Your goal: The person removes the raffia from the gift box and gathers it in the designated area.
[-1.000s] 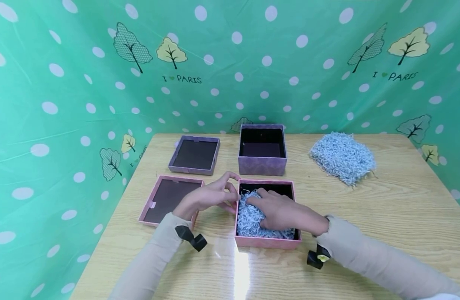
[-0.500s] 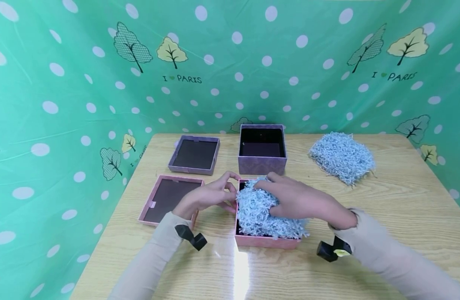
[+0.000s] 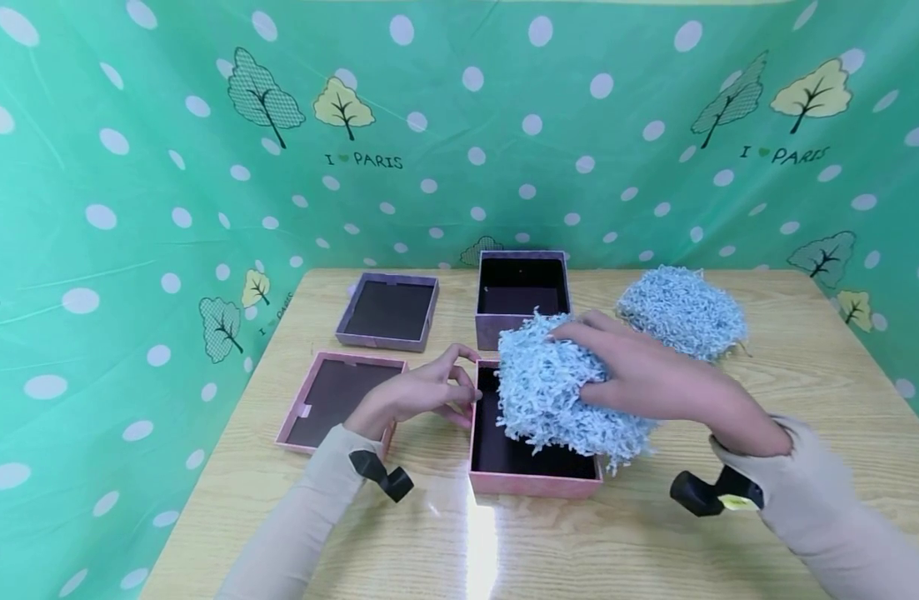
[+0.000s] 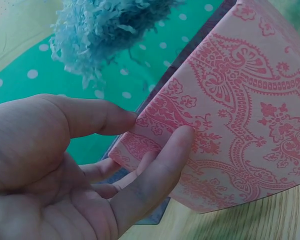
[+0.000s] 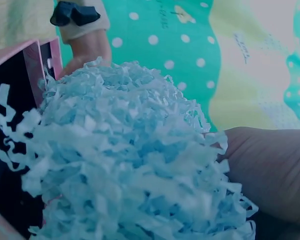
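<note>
A large clump of pale blue shredded paper [image 3: 552, 387] is raised over the pink box [image 3: 534, 485]. My right hand [image 3: 646, 373] grips the clump from its right side, its fingertips partly sunk in the strands. In the right wrist view the paper [image 5: 130, 155] fills the middle and hides most of the fingers. The box's dark inside shows below and left of the clump. My left hand [image 3: 422, 390] holds the box's left wall near the far corner. In the left wrist view its bent fingers touch the rim and the patterned outer face [image 4: 230, 110].
Behind the pink box stands an open purple box [image 3: 496, 332]. To the left lie a purple lid [image 3: 392, 308] and a pink lid [image 3: 342, 404], both dark inside up. A second heap of blue shredded paper [image 3: 684, 312] sits at the back right of the wooden table [image 3: 789, 392].
My right hand has lifted the shredded paper up out of the pink box and drawn it to the right, baring the dark bottom. My left hand has stayed at the box's left wall.
</note>
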The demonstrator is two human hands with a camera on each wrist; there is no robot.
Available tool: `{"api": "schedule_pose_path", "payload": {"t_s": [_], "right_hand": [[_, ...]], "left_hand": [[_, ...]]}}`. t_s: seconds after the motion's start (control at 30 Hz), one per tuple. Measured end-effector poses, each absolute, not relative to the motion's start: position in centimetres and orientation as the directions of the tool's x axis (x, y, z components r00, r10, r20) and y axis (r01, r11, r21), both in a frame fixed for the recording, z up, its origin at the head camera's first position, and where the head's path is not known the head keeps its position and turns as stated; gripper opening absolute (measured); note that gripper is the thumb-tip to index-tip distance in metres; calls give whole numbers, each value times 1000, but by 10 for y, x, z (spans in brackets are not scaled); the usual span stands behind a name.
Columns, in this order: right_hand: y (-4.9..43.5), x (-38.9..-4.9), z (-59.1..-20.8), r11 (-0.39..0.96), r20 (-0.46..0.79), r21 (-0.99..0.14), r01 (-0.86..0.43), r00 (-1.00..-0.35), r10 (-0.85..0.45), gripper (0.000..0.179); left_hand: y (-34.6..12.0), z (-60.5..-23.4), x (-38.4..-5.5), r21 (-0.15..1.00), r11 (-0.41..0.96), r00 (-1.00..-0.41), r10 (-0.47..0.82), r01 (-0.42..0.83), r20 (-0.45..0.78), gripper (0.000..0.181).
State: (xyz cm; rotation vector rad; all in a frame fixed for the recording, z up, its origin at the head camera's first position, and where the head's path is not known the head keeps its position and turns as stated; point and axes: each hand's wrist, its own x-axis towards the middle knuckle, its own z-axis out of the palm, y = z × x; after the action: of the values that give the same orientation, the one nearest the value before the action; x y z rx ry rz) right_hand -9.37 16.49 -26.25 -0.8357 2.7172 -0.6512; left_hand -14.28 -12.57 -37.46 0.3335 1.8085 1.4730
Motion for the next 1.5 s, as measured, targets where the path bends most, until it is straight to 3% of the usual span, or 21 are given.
{"api": "schedule_pose_path", "payload": {"t_s": [0.4,0.7,1.17,1.5], "right_hand": [[225,-90,-270,793,-7,-461,-398,-892,-452,64],[267,-85,-293,810,-20,-510,-289,-938,-347,69],[310,-73,-331,836,-37,-506,-213,-963,-268,68],[329,-69,-354,833,-118,-537,-132,-966,-229,71]], "left_hand": [[-126,-374,-142,919,312,-675,626,-243,-391,48],[-127,-375,-142,922,304,-669,636,-241,-385,48],[-126,-374,-142,922,301,-670,636,-242,-383,47],[-126,-374,-142,921,300,-664,640,-248,-387,46]]}}
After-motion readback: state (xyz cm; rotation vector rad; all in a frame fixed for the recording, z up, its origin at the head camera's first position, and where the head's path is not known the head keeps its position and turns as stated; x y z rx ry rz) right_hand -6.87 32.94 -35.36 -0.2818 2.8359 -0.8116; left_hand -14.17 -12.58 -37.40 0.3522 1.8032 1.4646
